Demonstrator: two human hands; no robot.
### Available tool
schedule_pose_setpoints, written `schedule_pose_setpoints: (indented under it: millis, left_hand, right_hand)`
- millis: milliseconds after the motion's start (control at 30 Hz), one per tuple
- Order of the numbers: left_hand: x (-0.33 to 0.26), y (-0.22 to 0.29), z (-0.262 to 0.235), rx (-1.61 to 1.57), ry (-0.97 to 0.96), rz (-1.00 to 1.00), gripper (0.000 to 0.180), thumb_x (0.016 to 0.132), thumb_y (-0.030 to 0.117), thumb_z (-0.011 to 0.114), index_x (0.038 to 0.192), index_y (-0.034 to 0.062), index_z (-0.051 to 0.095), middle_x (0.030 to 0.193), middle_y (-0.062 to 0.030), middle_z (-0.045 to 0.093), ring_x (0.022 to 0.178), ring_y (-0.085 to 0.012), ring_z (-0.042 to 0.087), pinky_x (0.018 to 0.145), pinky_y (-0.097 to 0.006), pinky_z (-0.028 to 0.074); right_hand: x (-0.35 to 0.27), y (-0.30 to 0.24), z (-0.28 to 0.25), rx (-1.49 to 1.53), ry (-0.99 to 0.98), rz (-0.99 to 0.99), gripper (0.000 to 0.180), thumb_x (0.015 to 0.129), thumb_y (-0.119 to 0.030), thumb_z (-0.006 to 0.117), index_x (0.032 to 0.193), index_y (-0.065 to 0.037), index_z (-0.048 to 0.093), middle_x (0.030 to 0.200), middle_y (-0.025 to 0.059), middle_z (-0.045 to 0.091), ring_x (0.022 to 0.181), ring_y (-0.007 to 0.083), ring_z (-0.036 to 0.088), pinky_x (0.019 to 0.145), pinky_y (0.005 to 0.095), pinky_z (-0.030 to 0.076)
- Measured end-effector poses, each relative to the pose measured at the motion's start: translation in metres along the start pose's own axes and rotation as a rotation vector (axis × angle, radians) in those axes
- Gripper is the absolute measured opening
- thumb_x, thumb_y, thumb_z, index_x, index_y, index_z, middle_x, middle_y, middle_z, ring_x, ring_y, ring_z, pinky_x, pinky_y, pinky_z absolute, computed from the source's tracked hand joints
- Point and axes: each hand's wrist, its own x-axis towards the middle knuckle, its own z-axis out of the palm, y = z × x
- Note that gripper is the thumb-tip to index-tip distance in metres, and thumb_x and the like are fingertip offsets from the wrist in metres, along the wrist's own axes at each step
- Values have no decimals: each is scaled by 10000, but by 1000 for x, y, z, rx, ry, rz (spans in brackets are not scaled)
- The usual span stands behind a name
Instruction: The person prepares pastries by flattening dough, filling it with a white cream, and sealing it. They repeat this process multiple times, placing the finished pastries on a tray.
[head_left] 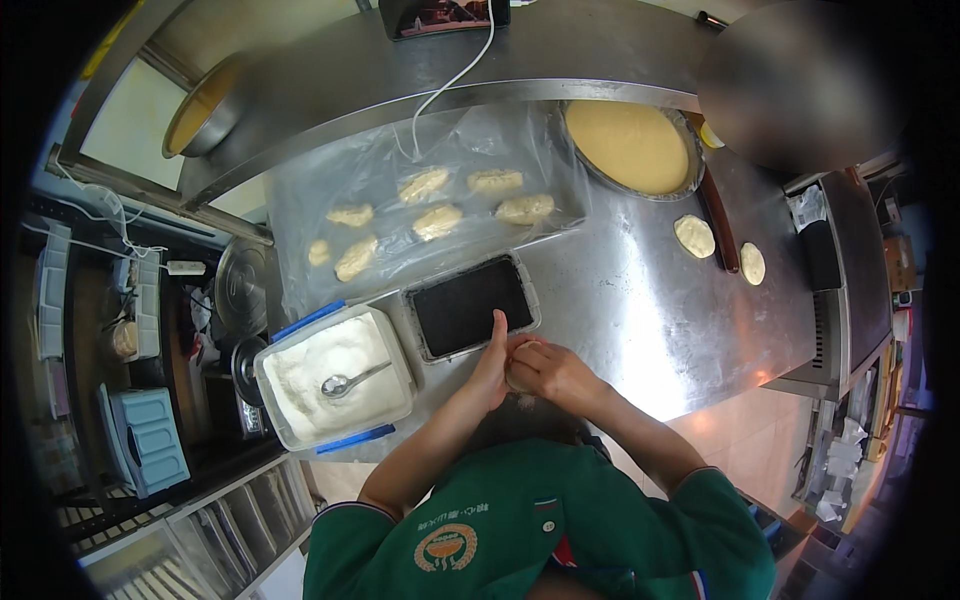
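Close to the front edge of the steel table, my two hands meet around a small pale piece of dough (517, 379), mostly covered by fingers. My left hand (489, 371) cups it from the left, thumb pointing up. Curled fingers of my right hand (558, 376) press on it from the right. Just beyond them is a clear plastic box (425, 350) of black powder (470, 305). To the left, a tub with blue clips (408, 385) contains white powder (310, 375) and a metal spoon (352, 380).
Several oblong dough pieces (437, 222) lie on a plastic sheet (390, 245) behind the boxes. At the back right are a basin of yellow mass (630, 145), a dark rolling pin (718, 220) and two flat dough rounds (694, 237). A steel shelf (600, 50) spans the back.
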Motion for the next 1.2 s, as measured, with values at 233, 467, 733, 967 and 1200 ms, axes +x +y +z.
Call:
schedule_pose_setpoints:
  millis: [233, 467, 733, 967, 1200]
  left_hand:
    - [-32, 21, -3, -60, -198, 125, 700, 958, 658, 245, 1356, 129, 472, 1246, -77, 592, 1101, -216, 601, 783, -381, 543]
    - [-6, -12, 3, 27, -30, 312, 536, 1025, 512, 270, 1270, 109, 525, 1093, -40, 616, 954, -135, 601, 714, -285, 510]
    - [-4, -17, 11, -130, 50, 410, 512, 1041, 454, 300, 1165, 48, 586, 1025, -30, 624, 923, -108, 606, 758, -260, 491]
    - [-6, -6, 14, -69, -10, 349, 444, 1043, 422, 328, 1135, 80, 596, 982, -22, 628, 881, -97, 609, 734, -270, 497]
    - [6, -5, 9, -29, 1, 335, 443, 1029, 438, 371, 1079, 69, 612, 965, -36, 633, 850, -106, 622, 704, -268, 523]
  right_hand:
    - [19, -24, -40, 334, 343, 531, 186, 764, 34, 679, 944, -2, 650, 867, 107, 598, 683, 251, 620, 616, 324, 525]
    - [11, -12, -13, 156, 339, 535, 161, 775, 25, 689, 928, -7, 653, 884, 112, 605, 706, 255, 637, 622, 317, 530]
    - [9, -10, -2, 62, 353, 333, 151, 772, 23, 687, 913, -17, 649, 989, 113, 644, 773, 296, 666, 662, 360, 558]
    - [14, -16, -5, 68, 379, 450, 164, 774, 12, 688, 928, -36, 658, 966, 108, 642, 773, 298, 668, 643, 353, 558]
    - [11, -7, -11, -96, 301, 235, 240, 731, -3, 665, 963, -41, 623, 988, 108, 627, 820, 300, 656, 656, 361, 557]
